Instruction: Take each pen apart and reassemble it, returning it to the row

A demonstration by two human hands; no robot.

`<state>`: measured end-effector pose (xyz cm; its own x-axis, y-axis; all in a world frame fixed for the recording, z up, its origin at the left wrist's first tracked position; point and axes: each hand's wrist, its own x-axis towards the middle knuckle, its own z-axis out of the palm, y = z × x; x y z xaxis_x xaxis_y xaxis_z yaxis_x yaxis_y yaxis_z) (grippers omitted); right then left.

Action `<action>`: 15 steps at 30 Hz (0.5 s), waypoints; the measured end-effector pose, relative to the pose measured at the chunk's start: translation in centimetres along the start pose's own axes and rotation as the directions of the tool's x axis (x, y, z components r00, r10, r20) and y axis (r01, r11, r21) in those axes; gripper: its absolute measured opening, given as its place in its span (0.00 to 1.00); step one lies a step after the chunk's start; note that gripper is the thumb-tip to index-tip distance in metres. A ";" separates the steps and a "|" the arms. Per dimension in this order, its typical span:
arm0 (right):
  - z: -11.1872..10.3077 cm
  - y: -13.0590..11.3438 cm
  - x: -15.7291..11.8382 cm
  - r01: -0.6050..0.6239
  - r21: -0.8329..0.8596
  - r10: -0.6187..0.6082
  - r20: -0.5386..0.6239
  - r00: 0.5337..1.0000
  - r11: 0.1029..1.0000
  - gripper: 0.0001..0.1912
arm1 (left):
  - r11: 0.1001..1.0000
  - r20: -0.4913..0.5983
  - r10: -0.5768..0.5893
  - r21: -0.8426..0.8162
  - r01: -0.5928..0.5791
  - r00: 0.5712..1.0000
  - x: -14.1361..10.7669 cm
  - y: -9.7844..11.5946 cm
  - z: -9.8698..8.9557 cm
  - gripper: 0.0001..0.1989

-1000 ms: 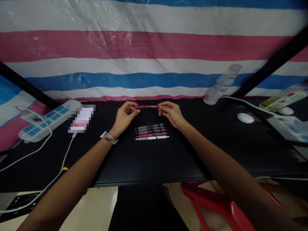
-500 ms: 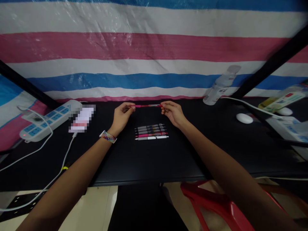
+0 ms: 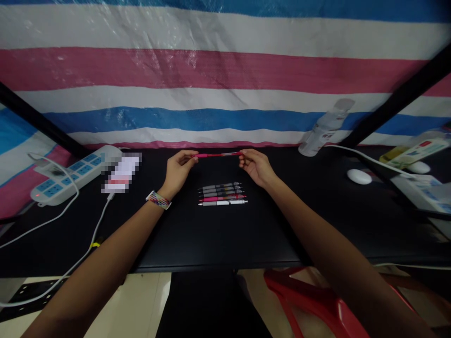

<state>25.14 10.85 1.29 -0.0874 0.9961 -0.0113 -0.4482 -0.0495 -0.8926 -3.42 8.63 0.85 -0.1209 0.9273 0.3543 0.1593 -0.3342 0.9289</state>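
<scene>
A red pen (image 3: 207, 155) with a pink grip stretches level between my two hands, over the back of the black table. My left hand (image 3: 178, 171) pinches its left end between thumb and fingertips. At the other end the fingertips of my right hand (image 3: 258, 166) are closed on it, near a pale label. Both tips of the pen are hidden by fingers. Below it, several pens lie in a parallel row: grey-and-dark pens (image 3: 220, 189), a pink-red pen (image 3: 214, 199) and a white-and-grey pen (image 3: 221, 203) nearest me.
A power strip (image 3: 79, 173) and a blurred-out phone (image 3: 122, 172) on a white cable (image 3: 100, 220) lie left. To the right are a clear bottle (image 3: 322, 130), a white mouse-like oval (image 3: 359, 176) and another power strip (image 3: 419, 188). A red stool (image 3: 310, 295) stands below the table.
My right hand has shifted slightly to the right, and more red length shows between the hands. My left hand stays in place. The row of pens lies as before.
</scene>
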 end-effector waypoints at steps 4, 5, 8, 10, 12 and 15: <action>-0.2 -0.2 0.1 -0.023 0.017 0.023 -0.004 1.000 1.000 0.09 | 1.000 -0.021 -0.013 -0.003 0.013 1.000 0.0 0.1 0.0 0.10; -0.2 -0.2 0.1 -0.024 0.016 0.024 -0.004 1.000 1.000 0.10 | 1.000 -0.023 -0.012 -0.006 0.012 1.000 -0.1 0.1 0.0 0.10; -0.2 -0.2 0.1 -0.017 0.018 0.017 -0.001 1.000 1.000 0.11 | 1.000 -0.024 -0.009 -0.011 0.009 1.000 0.0 0.2 0.1 0.10; -0.2 -0.2 0.1 -0.013 0.024 0.013 -0.001 1.000 1.000 0.11 | 1.000 -0.028 -0.013 -0.015 0.012 1.000 0.0 0.2 0.1 0.10; -0.2 -0.2 0.1 -0.014 0.026 0.014 -0.007 1.000 1.000 0.11 | 1.000 -0.028 -0.020 -0.017 0.020 0.999 -0.1 0.2 0.1 0.11; -0.2 -0.1 0.1 -0.016 0.023 0.017 -0.023 1.000 1.000 0.12 | 1.000 -0.030 -0.022 -0.018 0.022 0.999 -0.1 0.3 0.1 0.11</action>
<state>25.35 11.01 1.28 -0.0744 0.9966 -0.0367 -0.4672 -0.0674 -0.8816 -3.26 8.47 1.04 -0.1535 0.9290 0.3367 0.1386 -0.3172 0.9382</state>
